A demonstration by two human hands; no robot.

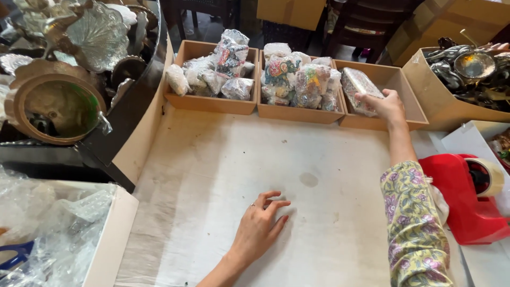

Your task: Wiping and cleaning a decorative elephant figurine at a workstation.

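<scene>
My right hand point(385, 106) reaches into the right-hand wooden tray point(409, 103) and grips a flat bubble-wrapped packet point(358, 87) that leans against the tray's left wall. My left hand point(260, 226) lies flat on the white cloth-covered table point(212, 180), fingers apart, holding nothing. The middle tray point(297, 112) and the left tray point(210, 103) are each filled with several bubble-wrapped colourful items.
A red tape dispenser point(467, 196) stands at the right edge. A cardboard box of metal pieces point(462, 72) sits at the far right. Ornate metal ware point(58, 69) fills a dark stand at left. A white box of bubble wrap point(58, 228) is near left.
</scene>
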